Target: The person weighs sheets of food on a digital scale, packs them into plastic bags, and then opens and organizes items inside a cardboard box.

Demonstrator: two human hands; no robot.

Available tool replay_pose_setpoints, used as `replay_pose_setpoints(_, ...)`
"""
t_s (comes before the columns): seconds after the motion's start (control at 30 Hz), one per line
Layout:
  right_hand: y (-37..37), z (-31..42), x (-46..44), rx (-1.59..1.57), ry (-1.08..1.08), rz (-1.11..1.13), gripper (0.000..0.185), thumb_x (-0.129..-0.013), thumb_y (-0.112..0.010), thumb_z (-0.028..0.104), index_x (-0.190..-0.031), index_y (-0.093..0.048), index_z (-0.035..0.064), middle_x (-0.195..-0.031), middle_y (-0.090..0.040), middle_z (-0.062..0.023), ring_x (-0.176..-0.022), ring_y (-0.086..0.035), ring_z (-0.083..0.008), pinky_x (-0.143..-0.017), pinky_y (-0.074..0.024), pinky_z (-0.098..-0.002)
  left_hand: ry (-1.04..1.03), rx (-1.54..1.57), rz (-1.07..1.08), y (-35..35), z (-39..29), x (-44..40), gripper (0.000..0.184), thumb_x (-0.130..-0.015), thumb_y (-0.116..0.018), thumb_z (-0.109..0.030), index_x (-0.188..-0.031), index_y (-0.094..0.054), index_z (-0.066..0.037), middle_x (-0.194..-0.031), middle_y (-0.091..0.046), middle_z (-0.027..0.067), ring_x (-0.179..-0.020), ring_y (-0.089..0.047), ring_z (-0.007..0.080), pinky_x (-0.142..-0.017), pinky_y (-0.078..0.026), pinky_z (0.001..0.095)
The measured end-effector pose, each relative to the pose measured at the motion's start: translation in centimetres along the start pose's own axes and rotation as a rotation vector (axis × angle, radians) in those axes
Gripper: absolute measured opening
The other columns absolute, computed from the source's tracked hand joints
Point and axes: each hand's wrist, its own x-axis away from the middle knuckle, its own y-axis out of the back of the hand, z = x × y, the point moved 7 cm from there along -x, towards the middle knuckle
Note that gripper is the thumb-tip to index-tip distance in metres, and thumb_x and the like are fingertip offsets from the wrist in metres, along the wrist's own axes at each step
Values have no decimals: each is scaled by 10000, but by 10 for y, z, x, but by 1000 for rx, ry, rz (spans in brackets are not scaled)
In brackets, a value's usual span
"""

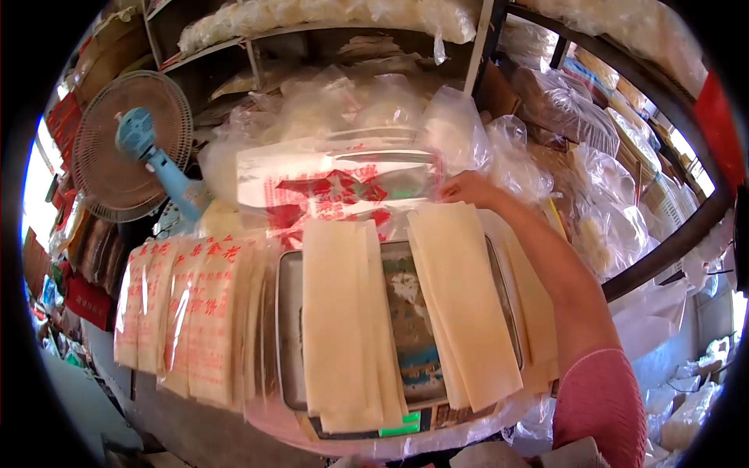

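Note:
My right hand (466,189) reaches in from the right, its fingers closed at the right end of a clear plastic bag with red print (257,175). That bag lies on a pile of similar glossy bags behind a weighing scale. Two stacks of long, folded, pale yellow sheets, like thin pancakes, rest across the scale's metal tray (290,335): a left stack (339,327) and a right stack (468,312). The tray's stained middle shows between them. Below it glows the scale's green display (401,426). My left hand is out of view.
Bagged packs of sheets with red print (187,312) stand in a row left of the scale. More loose sheets (534,312) lie at its right. A fan (133,144) stands at the back left. Clear bags (382,105) crowd the shelf behind, and a dark metal bar (663,249) curves at right.

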Motion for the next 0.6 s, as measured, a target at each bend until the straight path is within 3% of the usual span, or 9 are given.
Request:
replay_pose_setpoints(0.1, -60, -50, -55, 250, 295, 114, 182, -718, -637, 240, -713, -597, 62, -681, -615, -68, -659, -602, -170, -612, -463, -344, 5, -24, -47, 13, 8, -13, 313, -750, -587, -186, -1059, -546, -167, -957, -576, 90, -894, -551, 322, -756, -457, 407)
replay_pose_setpoints(0.2, -61, -21, -50, 253, 138, 87, 192, -703, -688, 240, -770, -647, 64, -765, -645, -51, -708, -619, -174, -650, -481, -307, 20, -40, -69, 15, 13, -18, 299, -746, -587, -180, -1043, -552, -167, -941, -578, 87, -878, -554, 318, -742, -458, 404)
replay_pose_setpoints(0.3, -57, -22, -50, 95, 223, -44, 179, -722, -670, 224, -694, -595, 63, -725, -609, -43, -679, -595, -178, -619, -462, -330, 21, -51, -83, 18, 15, -22, 285, -743, -588, -173, -1026, -558, -167, -924, -580, 84, -862, -557, 314, -727, -460, 401)
replay_pose_setpoints(0.4, -56, -22, -50, 154, 168, -90, 186, -731, -662, 225, -680, -581, 65, -729, -600, -45, -681, -584, -182, -607, -449, -334, 19, -66, -103, 19, 15, -24, 272, -739, -588, -167, -1010, -564, -167, -908, -581, 81, -846, -560, 309, -713, -462, 399)
replay_pose_setpoints(0.5, -61, -23, -50, 122, 460, -242, 127, -736, -609, 168, -649, -561, 88, -638, -575, -74, -588, -580, -219, -546, -438, -357, 16, -83, -121, 18, 10, -22, 258, -735, -588, -160, -993, -570, -167, -892, -583, 78, -830, -563, 305, -699, -464, 396)
replay_pose_setpoints(0.6, -63, -27, -52, 123, 546, -221, 138, -740, -619, 179, -658, -564, 82, -662, -580, -63, -607, -577, -198, -558, -440, -348, 12, -94, -150, 21, 6, -20, 245, -732, -589, -154, -976, -576, -167, -876, -585, 75, -814, -566, 301, -684, -466, 394)
